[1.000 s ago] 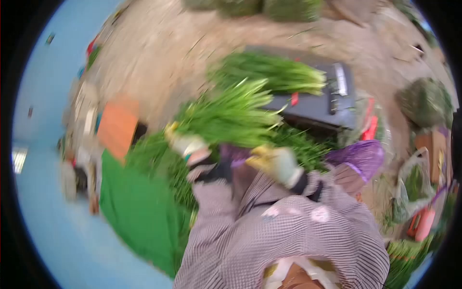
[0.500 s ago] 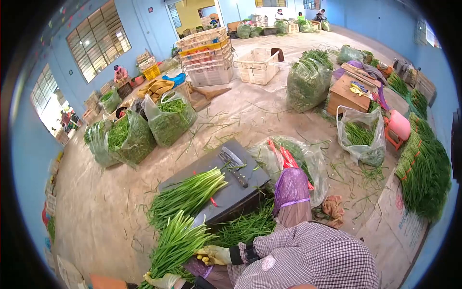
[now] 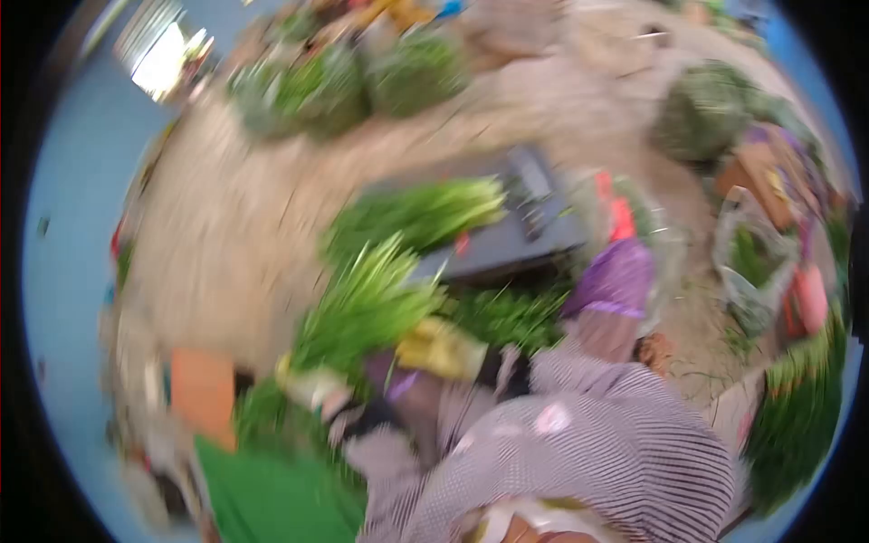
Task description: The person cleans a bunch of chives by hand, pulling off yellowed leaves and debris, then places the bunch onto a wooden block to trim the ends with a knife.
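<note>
The view is smeared by motion. A loose bunch of long green stalks [image 3: 353, 303], pale ends toward the upper right, lies across my lap between my hands. My left hand [image 3: 315, 389], in a pale yellowish glove, holds its lower left side. My right hand [image 3: 441, 349], in a yellow glove, is closed against its right side; the single fingers are blurred. Just beyond, a second bunch [image 3: 412, 215] rests on a dark board [image 3: 480, 253], near a red strip [image 3: 463, 243]. A knife [image 3: 523, 204] lies on the board's right part.
Loose greens [image 3: 507, 317] lie below the board. Right of it are a clear bag with red strips [image 3: 619, 208] and a bag of greens [image 3: 751, 258]. Filled bags [image 3: 321, 90] stand at the upper left. An orange panel [image 3: 204, 398] and green sheet [image 3: 272, 493] are at lower left.
The head view has swung down and left, so the board, bunches and hands appear higher and further right. The orange panel shows more fully and the green sheet has come into view.
</note>
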A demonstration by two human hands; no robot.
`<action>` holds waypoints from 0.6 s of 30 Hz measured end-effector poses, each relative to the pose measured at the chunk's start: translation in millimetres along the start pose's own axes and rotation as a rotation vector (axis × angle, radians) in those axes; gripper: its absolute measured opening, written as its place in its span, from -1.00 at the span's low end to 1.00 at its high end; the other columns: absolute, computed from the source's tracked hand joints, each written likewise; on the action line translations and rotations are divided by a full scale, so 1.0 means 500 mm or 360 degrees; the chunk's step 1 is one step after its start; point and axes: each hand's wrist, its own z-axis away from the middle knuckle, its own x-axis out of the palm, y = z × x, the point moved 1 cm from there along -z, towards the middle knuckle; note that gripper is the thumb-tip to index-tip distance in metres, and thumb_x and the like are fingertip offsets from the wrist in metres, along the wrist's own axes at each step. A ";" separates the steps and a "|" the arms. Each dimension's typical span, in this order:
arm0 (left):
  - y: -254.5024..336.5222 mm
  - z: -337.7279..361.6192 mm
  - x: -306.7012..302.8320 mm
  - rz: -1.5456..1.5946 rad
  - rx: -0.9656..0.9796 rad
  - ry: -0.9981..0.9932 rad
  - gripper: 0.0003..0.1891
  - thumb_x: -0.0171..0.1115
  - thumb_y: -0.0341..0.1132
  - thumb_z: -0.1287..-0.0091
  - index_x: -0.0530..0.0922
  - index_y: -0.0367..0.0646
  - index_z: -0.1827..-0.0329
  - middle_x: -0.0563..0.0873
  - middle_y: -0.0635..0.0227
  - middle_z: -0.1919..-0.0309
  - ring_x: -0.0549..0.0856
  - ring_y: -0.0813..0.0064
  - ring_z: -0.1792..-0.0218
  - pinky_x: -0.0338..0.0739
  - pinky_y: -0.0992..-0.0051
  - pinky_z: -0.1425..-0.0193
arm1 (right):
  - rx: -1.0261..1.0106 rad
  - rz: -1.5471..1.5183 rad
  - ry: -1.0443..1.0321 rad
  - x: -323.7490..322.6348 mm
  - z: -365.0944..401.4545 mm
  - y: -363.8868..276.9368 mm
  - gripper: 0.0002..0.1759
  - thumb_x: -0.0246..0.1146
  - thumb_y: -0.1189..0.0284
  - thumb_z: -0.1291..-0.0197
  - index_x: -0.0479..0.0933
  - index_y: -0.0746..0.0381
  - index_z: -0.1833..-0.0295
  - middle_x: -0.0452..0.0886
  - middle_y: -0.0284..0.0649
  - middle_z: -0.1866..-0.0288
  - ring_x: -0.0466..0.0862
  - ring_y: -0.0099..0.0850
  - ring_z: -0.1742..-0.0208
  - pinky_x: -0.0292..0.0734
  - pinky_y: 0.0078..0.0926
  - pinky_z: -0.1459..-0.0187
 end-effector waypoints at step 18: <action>-0.051 -0.028 -0.051 -0.0011 0.0339 0.0535 -0.81 0.24 -0.15 -0.23 0.54 -0.04 0.24 0.67 0.30 0.15 0.64 0.21 0.15 0.58 0.15 -0.02 | 0.0002 0.0030 -0.0130 -0.025 -0.012 -0.017 -0.57 0.27 0.27 -0.38 0.48 0.20 -0.27 0.55 -0.17 -0.30 0.56 -0.22 -0.31 0.32 -0.09 -0.45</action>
